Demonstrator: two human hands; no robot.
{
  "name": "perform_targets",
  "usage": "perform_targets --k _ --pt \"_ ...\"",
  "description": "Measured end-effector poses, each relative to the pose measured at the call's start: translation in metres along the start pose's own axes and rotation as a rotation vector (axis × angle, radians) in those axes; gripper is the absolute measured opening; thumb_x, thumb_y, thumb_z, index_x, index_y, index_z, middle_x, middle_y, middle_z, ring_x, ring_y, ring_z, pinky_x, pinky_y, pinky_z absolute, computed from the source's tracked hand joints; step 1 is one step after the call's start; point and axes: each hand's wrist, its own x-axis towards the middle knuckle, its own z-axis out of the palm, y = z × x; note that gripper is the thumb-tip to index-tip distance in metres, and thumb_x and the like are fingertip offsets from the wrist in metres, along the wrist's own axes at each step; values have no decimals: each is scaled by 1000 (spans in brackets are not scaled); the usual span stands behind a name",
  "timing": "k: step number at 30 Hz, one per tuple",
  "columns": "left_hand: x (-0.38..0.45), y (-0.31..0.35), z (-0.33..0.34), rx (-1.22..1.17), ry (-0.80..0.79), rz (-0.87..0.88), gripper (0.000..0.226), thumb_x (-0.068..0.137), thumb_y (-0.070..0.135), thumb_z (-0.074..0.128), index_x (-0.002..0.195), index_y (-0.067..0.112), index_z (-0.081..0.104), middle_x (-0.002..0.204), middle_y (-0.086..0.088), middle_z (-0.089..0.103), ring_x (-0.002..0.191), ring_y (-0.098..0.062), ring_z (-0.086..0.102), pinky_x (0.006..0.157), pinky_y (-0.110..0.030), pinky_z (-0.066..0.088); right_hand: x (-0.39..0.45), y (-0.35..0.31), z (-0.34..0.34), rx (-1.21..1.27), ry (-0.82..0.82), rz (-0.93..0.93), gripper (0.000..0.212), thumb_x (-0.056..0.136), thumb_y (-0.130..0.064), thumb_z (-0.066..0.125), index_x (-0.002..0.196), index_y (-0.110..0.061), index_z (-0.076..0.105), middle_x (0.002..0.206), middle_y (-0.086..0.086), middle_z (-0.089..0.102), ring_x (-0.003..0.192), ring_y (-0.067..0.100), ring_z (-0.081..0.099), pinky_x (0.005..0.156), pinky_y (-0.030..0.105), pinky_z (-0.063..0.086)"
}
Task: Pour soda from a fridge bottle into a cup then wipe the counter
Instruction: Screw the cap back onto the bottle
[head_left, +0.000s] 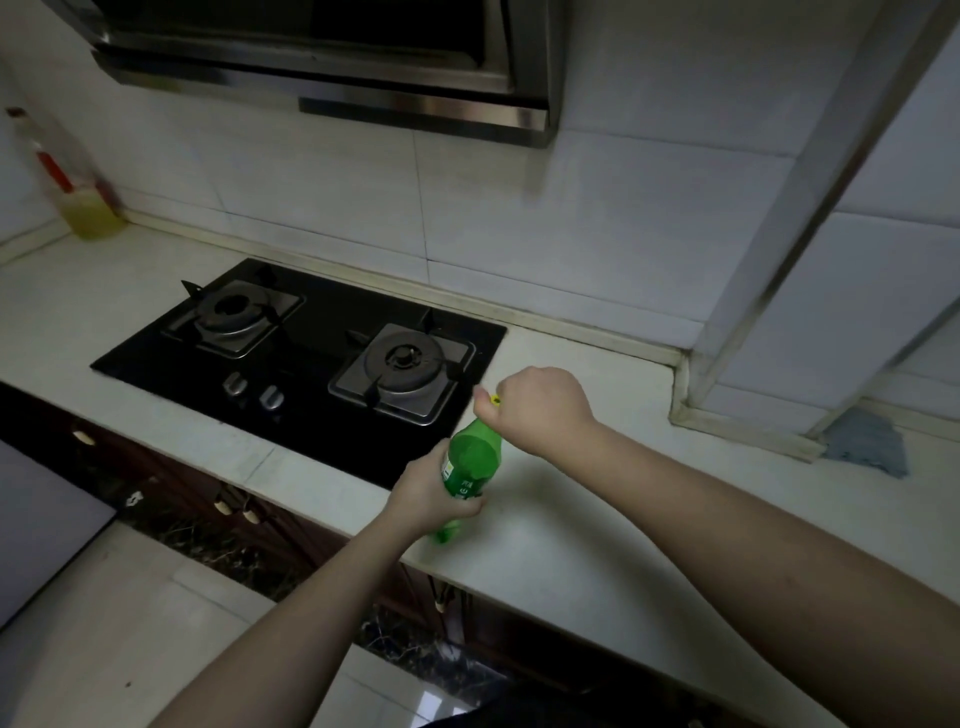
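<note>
Left hand (431, 491) grips green bottle (470, 462) body over counter (597, 530); right hand (540, 405) curled round its yellow cap (496, 399)

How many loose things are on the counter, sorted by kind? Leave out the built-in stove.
Bottles: 2, the green soda bottle held by the left hand with the right hand at its cap, and the oil bottle far left.
Cloths: 1, the blue-grey cloth.
Cups: 0 in view.
Total: 3

On the desk (597, 525) my left hand (431, 499) holds the bottle (470, 462) just below my right hand (540, 408), whose fingers close on its cap (495, 399). The stove (301, 353) lies left of my fingers, the cloth (867, 441) far right, an oil bottle (78, 192) far left behind.
</note>
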Motion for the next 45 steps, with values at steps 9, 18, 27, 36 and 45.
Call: perform_targets --k 9,18,27,36,45 --pt "16 -10 -10 -53 -188 85 56 62 28 89 102 45 54 94 16 67 89 9 61 75 -11 43 12 4 14 4 234 -379 50 84 -40 39 49 -12 61 46 3 51 43 26 52 43 19 19" --pt "28 -8 22 -105 145 -103 54 63 35 82 109 30 55 85 12 65 77 -11 64 67 -27 51 29 -13 20 6 -50 222 51 97 -34 28 81 -5 67 63 7 43 64 28 48 53 27 35" --pt "52 -29 26 -287 22 -29 57 56 36 89 103 42 58 99 7 70 93 -6 67 82 -42 57 22 -25 42 -39 -6 108 65 92 -67 30 98 -11 60 94 9 62 86 28 60 59 33 33" --pt "63 -38 33 -266 -39 -62 64 58 36 88 114 36 55 101 13 68 97 -3 64 77 -22 49 18 -21 61 42 -50 130 61 91 -66 35 103 -11 57 99 8 60 91 28 58 64 34 36" --pt "63 -46 34 -257 -60 -61 84 65 41 86 136 32 42 115 11 64 105 -7 61 87 -25 49 25 -21 67 93 -69 196 66 85 -74 32 105 -14 52 92 6 64 84 27 61 59 32 36"
